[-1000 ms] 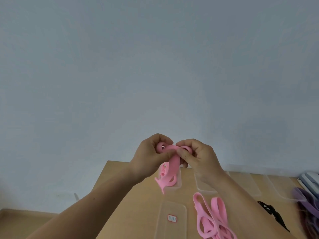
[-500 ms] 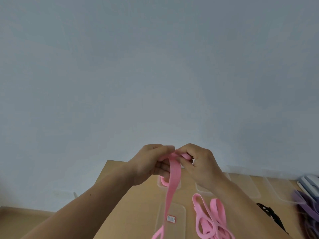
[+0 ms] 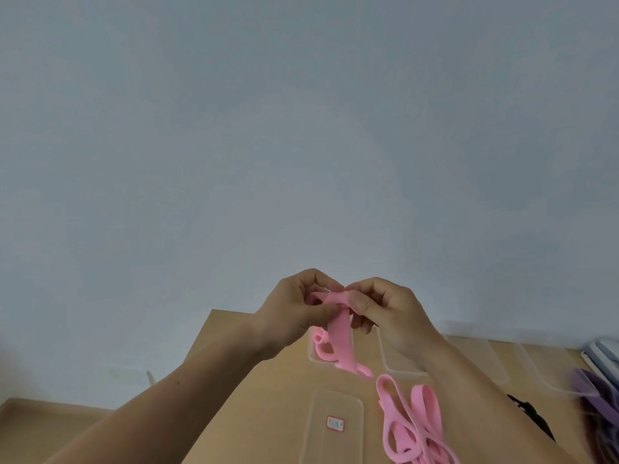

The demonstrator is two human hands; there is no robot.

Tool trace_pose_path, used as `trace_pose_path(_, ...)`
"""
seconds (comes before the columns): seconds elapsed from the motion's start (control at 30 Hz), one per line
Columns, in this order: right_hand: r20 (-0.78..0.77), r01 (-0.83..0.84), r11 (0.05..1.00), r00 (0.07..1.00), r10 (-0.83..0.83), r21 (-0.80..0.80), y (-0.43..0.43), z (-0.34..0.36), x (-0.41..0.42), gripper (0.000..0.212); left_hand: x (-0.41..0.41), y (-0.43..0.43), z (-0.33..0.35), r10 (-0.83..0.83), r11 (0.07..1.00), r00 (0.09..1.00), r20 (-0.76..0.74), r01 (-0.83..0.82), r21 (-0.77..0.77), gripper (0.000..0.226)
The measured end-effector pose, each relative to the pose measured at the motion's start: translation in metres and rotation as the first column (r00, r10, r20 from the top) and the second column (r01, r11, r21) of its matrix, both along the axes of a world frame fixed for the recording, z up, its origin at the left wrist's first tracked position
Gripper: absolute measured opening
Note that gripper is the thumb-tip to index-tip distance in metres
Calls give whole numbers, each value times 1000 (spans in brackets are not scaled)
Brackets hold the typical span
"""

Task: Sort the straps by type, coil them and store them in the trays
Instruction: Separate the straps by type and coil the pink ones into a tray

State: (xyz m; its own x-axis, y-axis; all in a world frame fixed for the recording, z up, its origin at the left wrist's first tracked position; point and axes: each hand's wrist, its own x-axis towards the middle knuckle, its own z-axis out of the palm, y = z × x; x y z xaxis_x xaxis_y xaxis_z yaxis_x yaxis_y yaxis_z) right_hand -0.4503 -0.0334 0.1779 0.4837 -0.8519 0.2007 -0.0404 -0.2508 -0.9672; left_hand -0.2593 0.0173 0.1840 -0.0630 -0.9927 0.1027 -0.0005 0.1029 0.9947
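Note:
Both hands are raised above the wooden table (image 3: 261, 396) and share one pink strap (image 3: 340, 343). My left hand (image 3: 298, 309) pinches its upper end between thumb and fingers. My right hand (image 3: 385, 309) pinches the same end from the right. The strap's loose length hangs down over a clear tray (image 3: 313, 354) that holds a coiled pink strap (image 3: 321, 348). A pile of loose pink straps (image 3: 412, 426) lies on the table below my right forearm.
A clear lid with a small red label (image 3: 335, 423) lies near the front. More clear trays (image 3: 482, 360) line the back edge to the right. A black strap (image 3: 529, 410) and purple straps (image 3: 599, 400) lie at the far right. The table's left edge runs diagonally.
The strap's hanging length has become much shorter, its tail rising from the frame's bottom to just over the tray. Both hands stayed together at the same height.

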Motion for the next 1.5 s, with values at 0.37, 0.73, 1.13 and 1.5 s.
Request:
trace_pose_path(0.37, -7, 93, 973, 995, -97, -210, -1, -5, -3, 24, 1, 1, 4, -86, 967, 987, -139, 117, 228, 24)
trace_pose_path(0.73, -78, 99, 945, 989, -129, -312, 2, -10, -1, 26, -1, -1, 6, -105, 957, 970, -220, 159, 243, 23)
trace_pose_path(1.13, 47, 48, 999, 998, -48, 8, -1, -8, 3, 19, -2, -6, -7, 21, 998, 1000, -9, -21, -52, 31)
trace_pose_path(1.5, 37, 54, 998, 998, -53, -30, -2, -6, 1, 23, -3, -2, -12, -7, 998, 994, 109, 1, 56, 30)
